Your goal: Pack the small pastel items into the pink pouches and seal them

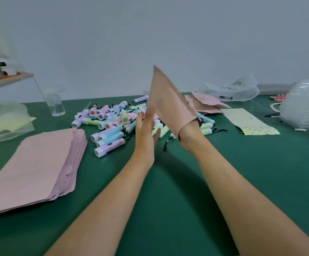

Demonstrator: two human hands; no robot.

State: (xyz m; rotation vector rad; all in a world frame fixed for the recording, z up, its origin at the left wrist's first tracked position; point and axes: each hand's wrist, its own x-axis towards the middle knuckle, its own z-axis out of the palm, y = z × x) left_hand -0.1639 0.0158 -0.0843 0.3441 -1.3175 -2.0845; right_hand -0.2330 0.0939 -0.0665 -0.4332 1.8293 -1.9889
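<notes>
One view only for us: head-worn, wide-angle. We look forward and down across the green table (168, 182) toward the grey wall (150, 34) at 12 o'clock; the wall takes roughly the upper third of frame. Close range: both forearms run up from 6 o'clock and fill much of the lower half. The left hand (145, 133) and the raised pink pouch (168, 104) sit at frame centre. Pile of pastel items (116, 122) lies just past centre, toward 11 o'clock. Stack of pink pouches (35, 167) at 8 o'clock, near us. Clear plastic stack (305, 104) at 3 o'clock, far right edge. Shelf (6, 78) at 9 o'clock, cut by the left edge.
</notes>
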